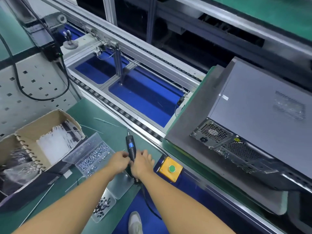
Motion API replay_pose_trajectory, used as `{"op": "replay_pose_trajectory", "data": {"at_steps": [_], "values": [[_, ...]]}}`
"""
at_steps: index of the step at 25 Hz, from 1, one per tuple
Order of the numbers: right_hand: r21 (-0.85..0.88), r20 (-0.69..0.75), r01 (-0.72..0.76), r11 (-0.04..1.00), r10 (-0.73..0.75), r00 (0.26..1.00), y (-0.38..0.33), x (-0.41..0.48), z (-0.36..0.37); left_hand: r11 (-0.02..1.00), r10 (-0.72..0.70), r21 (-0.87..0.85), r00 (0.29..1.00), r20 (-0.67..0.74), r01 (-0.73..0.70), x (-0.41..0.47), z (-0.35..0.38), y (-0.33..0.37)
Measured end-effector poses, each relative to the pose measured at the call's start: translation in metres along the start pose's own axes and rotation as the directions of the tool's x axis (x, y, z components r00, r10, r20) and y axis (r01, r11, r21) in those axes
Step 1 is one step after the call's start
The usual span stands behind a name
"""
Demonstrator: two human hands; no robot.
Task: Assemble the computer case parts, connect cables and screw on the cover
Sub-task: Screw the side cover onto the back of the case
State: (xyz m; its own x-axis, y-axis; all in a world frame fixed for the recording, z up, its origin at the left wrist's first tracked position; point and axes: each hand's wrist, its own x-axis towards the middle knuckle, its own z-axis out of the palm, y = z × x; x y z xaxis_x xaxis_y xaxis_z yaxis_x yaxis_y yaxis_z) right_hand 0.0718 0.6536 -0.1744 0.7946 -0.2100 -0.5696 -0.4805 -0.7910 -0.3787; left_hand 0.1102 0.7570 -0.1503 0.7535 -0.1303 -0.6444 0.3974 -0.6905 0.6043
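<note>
A black electric screwdriver (130,145) with a blue display points away from me over the green bench. My right hand (142,163) grips its lower body. My left hand (118,162) is against the tool's left side, fingers curled at the handle. The tool's black cord (148,202) trails down toward the floor. The grey computer case (263,115) lies on its side on a pallet (185,115) on the conveyor at the right, cover on, its rear panel with fan grille facing me.
A clear tray of silver screws (93,155) lies left of my hands; another with black screws (103,206) lies nearer. A cardboard box (50,132) of cable ties stands at the left. A yellow box with a green button (171,168) sits right of my hands.
</note>
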Motion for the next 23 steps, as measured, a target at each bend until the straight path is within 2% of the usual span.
{"op": "replay_pose_trajectory", "data": {"at_steps": [3, 5, 7, 9, 12, 15, 18, 23], "values": [[-0.049, 0.014, 0.072, 0.996, -0.071, 0.997, 0.01, -0.014, -0.009, 0.951, 0.199, 0.255, 0.977, -0.079, -0.174, -0.007, 0.005, 0.009], [-0.088, -0.111, 0.128, 0.988, -0.137, 0.984, 0.029, -0.032, -0.015, 0.886, 0.348, 0.331, 0.937, -0.016, -0.324, -0.015, 0.011, 0.017], [-0.151, -0.231, 0.118, 0.981, -0.151, 0.961, 0.061, -0.051, -0.026, 0.828, 0.418, 0.372, 0.904, 0.089, -0.42, -0.022, 0.021, 0.027], [-0.2, -0.249, 0.076, 0.977, -0.126, 0.96, 0.092, -0.063, -0.041, 0.837, 0.409, 0.342, 0.904, 0.128, -0.427, -0.026, 0.032, 0.039], [-0.201, -0.112, 0.026, 0.979, -0.049, 0.992, 0.128, -0.079, -0.06, 0.868, 0.359, 0.318, 0.924, 0.131, -0.382, -0.033, 0.047, 0.056], [-0.241, -0.002, 0.089, 0.967, -0.092, 0.996, 0.15, -0.09, -0.059, 0.877, 0.288, 0.354, 0.945, 0.154, -0.325, -0.037, 0.058, 0.057], [-0.337, -0.003, 0.112, 0.935, -0.119, 0.993, 0.156, -0.095, -0.049, 0.904, 0.223, 0.349, 0.968, 0.111, -0.249, -0.038, 0.058, 0.048], [-0.416, -0.03, 0.043, 0.908, -0.061, 0.998, 0.152, -0.093, -0.039, 0.934, 0.185, 0.298, 0.98, 0.069, -0.198, -0.044, 0.052, 0.041]]}}
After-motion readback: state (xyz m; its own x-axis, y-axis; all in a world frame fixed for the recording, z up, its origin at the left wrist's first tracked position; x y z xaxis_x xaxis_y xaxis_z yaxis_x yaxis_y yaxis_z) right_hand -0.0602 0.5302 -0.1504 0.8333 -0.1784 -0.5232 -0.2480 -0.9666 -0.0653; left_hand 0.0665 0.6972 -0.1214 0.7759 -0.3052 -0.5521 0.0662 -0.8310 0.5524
